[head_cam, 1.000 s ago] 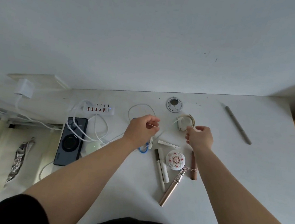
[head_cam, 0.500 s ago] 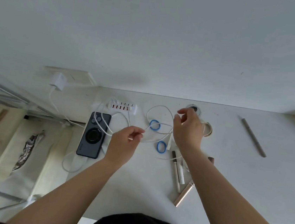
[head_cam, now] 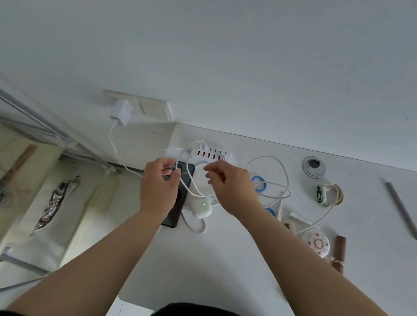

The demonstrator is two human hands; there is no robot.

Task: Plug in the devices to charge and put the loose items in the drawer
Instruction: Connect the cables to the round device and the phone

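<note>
White cables are spread across a pale table point(head_cam: 215, 267) as charging is set up. The left hand point(head_cam: 158, 188) is curled over a dark phone point(head_cam: 179, 206), its fingertips pinching a white cable point(head_cam: 187, 178) just above the phone's top end. The right hand point(head_cam: 230, 186) is held beside it with fingers loosely bent; whether the cable is gripped by it cannot be told. A white multi-port charger point(head_cam: 211, 154) with red sockets is seen at the table's back edge, just beyond both hands. A white rounded earbud case point(head_cam: 201, 207) lies touching the phone's right side. To the right, a fitness band point(head_cam: 321, 195) with a lit green display is coiled with its lead, near a round cable grommet point(head_cam: 313, 166). Two blue rings point(head_cam: 259, 184) lie among the cable loops. Further right, a patterned round compact point(head_cam: 318, 244), a brown tube point(head_cam: 340, 253) and a grey pen point(head_cam: 402, 211) are left loose. A white plug adapter point(head_cam: 121, 111) is seated in the wall socket.
</note>
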